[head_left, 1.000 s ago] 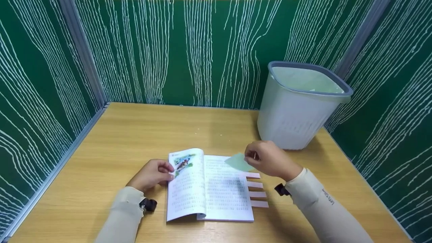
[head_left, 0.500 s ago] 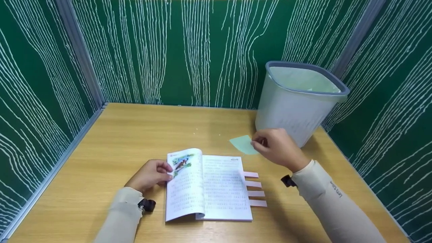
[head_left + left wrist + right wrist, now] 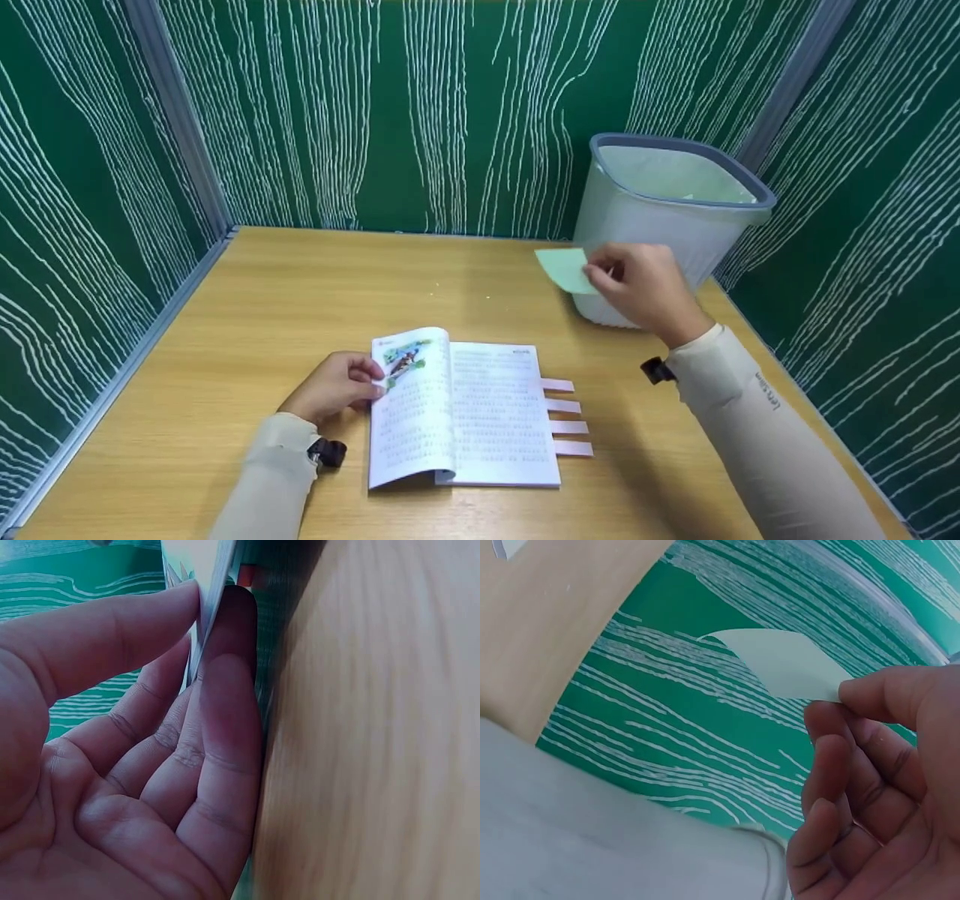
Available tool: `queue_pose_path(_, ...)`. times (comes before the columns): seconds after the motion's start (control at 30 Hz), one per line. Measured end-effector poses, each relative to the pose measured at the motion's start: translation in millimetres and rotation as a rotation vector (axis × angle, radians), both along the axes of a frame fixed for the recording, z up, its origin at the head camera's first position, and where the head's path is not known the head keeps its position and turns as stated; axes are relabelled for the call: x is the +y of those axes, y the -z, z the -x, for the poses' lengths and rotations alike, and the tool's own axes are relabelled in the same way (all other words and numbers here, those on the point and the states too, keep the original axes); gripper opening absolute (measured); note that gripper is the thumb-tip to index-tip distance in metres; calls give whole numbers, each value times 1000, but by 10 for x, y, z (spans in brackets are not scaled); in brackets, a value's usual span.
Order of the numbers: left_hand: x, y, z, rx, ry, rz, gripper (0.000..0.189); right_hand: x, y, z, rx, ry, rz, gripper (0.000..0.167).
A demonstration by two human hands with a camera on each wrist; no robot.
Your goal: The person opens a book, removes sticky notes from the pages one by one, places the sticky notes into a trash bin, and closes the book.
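An open book (image 3: 495, 420) lies on the table, its left pages raised in a curve. At their outer edge my left hand (image 3: 337, 386) pinches them; in the left wrist view the thumb presses on one side of the pages (image 3: 212, 607) and the fingers lie behind. Between thumb and forefinger my right hand (image 3: 645, 285) pinches a light green sticky note (image 3: 564, 268) by one corner. The note's free end curls slightly in the right wrist view. This hand is in the air, overlapping the front of the bin in the head view.
A pale bin (image 3: 652, 217) with a grey rim stands at the back right of the wooden table (image 3: 315, 292). Several pink tabs (image 3: 568, 427) stick out from the book's right edge. Small white specks dot the table behind the book. Green patterned walls (image 3: 420, 112) enclose the table.
My right hand has carried the green sticky note up, away from the book's right page and toward the bin. The left hand keeps its grip on the pages.
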State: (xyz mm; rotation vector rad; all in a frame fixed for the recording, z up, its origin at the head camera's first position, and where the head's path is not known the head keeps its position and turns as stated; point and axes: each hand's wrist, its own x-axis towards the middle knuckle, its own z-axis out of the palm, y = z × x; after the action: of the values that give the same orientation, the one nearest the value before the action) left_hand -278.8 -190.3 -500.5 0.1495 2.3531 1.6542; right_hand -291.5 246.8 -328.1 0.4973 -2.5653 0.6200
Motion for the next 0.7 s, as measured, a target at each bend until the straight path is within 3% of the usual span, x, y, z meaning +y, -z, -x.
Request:
queue_pose_path(0.33,7,-2,-11,-3,-23,10,24,83,-231,69,35,48,23,19)
queue_pose_path(0.7,0,-13,-24,10,-3,6,25,124,-441,137,54,92,58,22)
